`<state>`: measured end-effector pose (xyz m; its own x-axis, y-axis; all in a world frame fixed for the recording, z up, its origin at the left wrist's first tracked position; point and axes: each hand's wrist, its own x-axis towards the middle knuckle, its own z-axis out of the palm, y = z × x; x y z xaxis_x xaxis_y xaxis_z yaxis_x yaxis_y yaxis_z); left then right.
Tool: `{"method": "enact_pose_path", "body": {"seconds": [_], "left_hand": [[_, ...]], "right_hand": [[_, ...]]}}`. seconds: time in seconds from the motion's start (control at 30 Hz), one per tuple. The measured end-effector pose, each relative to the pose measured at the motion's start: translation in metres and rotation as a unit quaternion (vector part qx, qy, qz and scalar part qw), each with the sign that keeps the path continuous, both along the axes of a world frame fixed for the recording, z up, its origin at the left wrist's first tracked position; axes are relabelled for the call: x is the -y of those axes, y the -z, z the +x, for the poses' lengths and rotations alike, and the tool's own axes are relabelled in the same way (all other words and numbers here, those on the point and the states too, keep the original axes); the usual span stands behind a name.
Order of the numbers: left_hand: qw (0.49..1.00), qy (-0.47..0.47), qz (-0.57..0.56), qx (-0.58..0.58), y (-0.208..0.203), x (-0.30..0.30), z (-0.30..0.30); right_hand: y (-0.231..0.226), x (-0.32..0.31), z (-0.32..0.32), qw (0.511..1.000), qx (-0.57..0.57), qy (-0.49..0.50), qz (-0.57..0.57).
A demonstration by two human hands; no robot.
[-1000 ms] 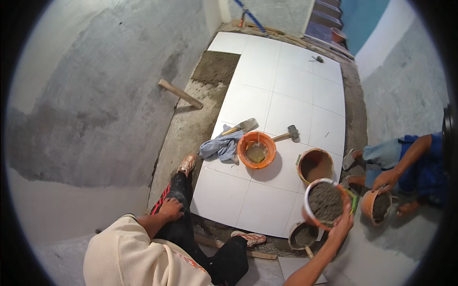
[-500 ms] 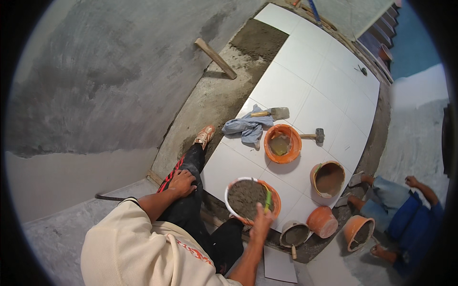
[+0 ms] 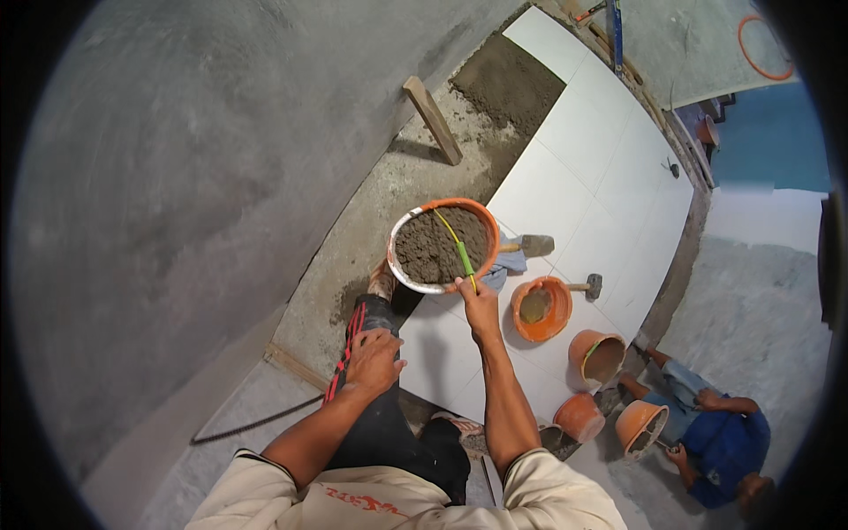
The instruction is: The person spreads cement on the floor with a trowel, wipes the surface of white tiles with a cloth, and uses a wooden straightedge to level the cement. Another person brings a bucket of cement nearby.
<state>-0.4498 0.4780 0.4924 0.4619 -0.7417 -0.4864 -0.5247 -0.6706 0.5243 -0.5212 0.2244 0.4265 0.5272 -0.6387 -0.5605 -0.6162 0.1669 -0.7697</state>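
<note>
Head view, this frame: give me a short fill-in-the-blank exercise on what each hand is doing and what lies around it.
1. The right hand grips the rim of an orange bucket filled with ____.
2. The left hand rests on the person's own ____.
3. The floor tiles under the other orange buckets are ____ in colour.
4. A hammer lies on the tiles just to the ____ of the nearest bucket standing there.

Missing words: mortar; knee; white; right
</note>
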Motion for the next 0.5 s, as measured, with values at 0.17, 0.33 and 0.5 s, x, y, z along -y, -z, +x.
{"method": "enact_pose_path", "body": {"seconds": [0.17, 0.33, 0.5], "left_hand": [[0.999, 0.036, -0.01, -0.03, 0.005, 0.025, 0.072], [0.994, -0.032, -0.005, -0.105, 0.025, 0.001, 0.108], [0.99, -0.006, 0.039, -0.133, 0.023, 0.01, 0.11]], "right_hand": [[0.135, 0.063, 0.082, 0.956, 0.003, -0.186, -0.228], [0.173, 0.057, 0.141, 0.981, -0.046, -0.102, -0.158], [0.175, 0.094, -0.017, 0.971, -0.157, 0.047, -0.175]]}}
